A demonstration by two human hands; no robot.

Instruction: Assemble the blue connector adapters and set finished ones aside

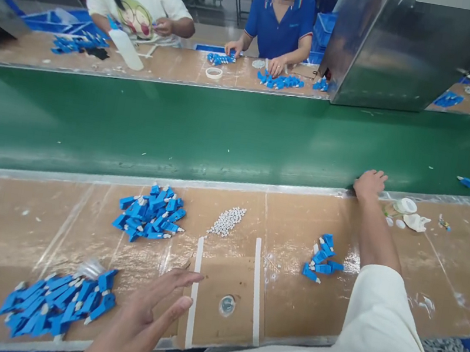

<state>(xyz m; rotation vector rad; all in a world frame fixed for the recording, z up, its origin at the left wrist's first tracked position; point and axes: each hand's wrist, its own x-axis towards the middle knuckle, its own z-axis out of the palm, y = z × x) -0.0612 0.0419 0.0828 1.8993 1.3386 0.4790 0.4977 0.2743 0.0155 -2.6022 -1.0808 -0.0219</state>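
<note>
My left hand (151, 311) is over the near bench edge, fingers stretched out and thumb apart, holding nothing. On its left lies a heap of blue plastic pieces with pale tips (58, 303); another blue heap (151, 213) lies farther back. To its right a small round metallic disc (227, 305) sits between two white tape strips. My right hand (370, 184) reaches to the border of the green belt, its fingers extended and apart, with nothing visible in them. A few blue pieces (322, 258) lie nearer me, left of my right forearm. Small white-grey parts (228, 221) form a pile mid-bench.
The green conveyor belt (179, 131) runs across, carrying a single blue piece (466, 182) at right. A tape roll (405, 206) lies right of my right hand. Two people sit opposite with blue pieces before them. A large metal housing (384, 51) spans the belt's far side.
</note>
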